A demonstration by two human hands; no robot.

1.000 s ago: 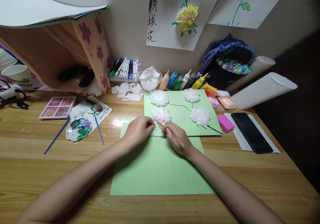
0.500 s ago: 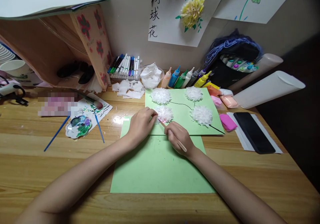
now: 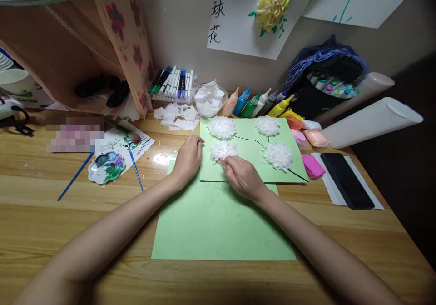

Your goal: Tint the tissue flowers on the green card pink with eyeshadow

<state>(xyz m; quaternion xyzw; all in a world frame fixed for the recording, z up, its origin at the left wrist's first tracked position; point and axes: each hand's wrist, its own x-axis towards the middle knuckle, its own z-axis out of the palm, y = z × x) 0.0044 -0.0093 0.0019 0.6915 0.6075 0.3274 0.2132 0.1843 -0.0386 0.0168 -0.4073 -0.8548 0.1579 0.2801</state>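
My right hand [image 3: 241,176] is closed on a thin wooden stick [image 3: 240,180], its tip pushed into the lower edge of a white tissue flower [image 3: 222,150]. That flower sits on a small green card [image 3: 252,159] with three other white tissue flowers [image 3: 278,155] joined by black drawn stems. My left hand [image 3: 188,158] rests with curled fingers on the card's left edge, beside the same flower. The card overlaps a larger green sheet [image 3: 218,223] on the wooden table.
Torn white paper scraps [image 3: 177,116], a bowl of tissue [image 3: 209,99], a marker set [image 3: 172,84] and paint bottles [image 3: 255,105] line the back. A paint palette [image 3: 105,166] and blue brushes [image 3: 135,171] lie left. Pink clay [image 3: 312,166], a black phone [image 3: 345,179] and white rolls [image 3: 369,121] lie right.
The view tilted down slightly. My left hand slid up from the card's lower edge to its left edge. My right hand moved the stick tip up into the flower.
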